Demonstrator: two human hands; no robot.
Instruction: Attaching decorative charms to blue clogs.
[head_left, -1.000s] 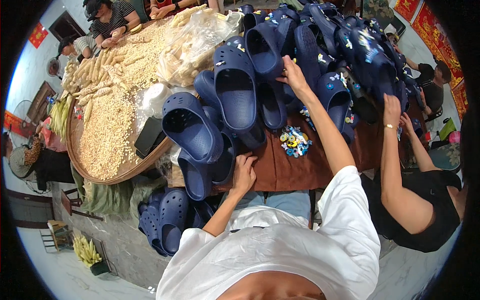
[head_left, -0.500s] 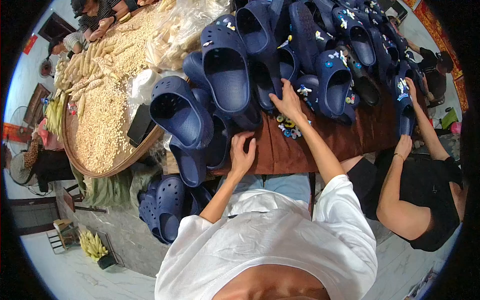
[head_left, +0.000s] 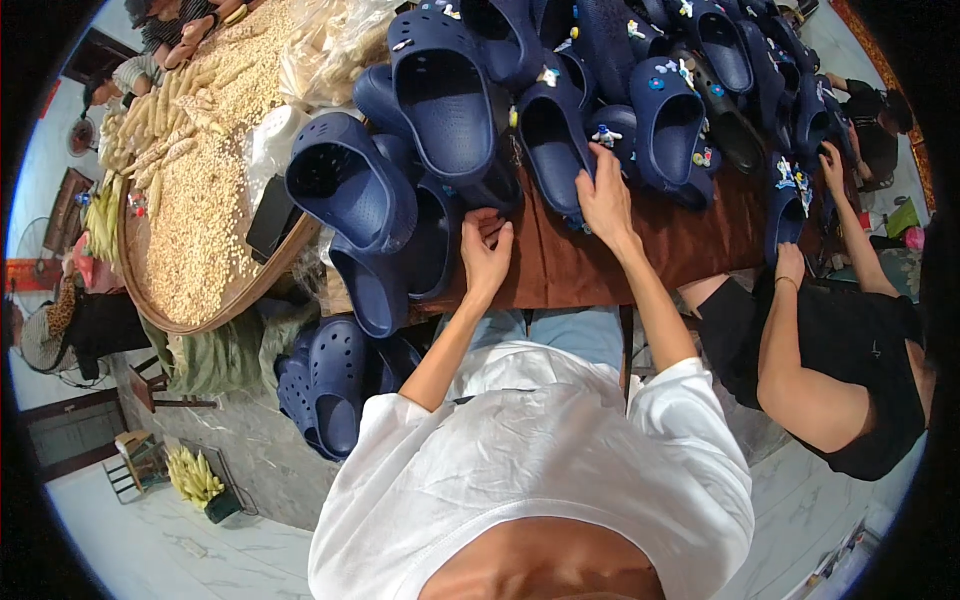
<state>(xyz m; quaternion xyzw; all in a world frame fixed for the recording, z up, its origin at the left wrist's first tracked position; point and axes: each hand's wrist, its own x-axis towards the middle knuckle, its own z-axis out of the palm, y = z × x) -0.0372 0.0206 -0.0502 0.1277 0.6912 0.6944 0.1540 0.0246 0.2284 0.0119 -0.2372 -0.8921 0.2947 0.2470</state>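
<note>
My right hand (head_left: 606,205) is closed on the near right side of a navy clog (head_left: 553,150), which has a small white charm on its upper. A few colourful charms show only partly under this clog's heel end. My left hand (head_left: 486,255) lies by the brown cloth (head_left: 540,270), beside a plain navy clog (head_left: 440,105); its fingers are loosely curled, the thumb a little apart, and nothing shows in them. To the right of my right hand rests another navy clog (head_left: 668,140) with several charms.
Many navy clogs are heaped along the table's far side. At left, a round tray (head_left: 190,325) holds corn kernels, cobs and a black phone (head_left: 271,220). More clogs (head_left: 335,390) hang low at left. At right a co-worker's hands (head_left: 790,262) hold a decorated clog (head_left: 786,205).
My right hand has drawn a clog out of the heap toward me, over the spot where the loose charms lay. My left hand has stayed beside the clogs, its fingers slightly more curled.
</note>
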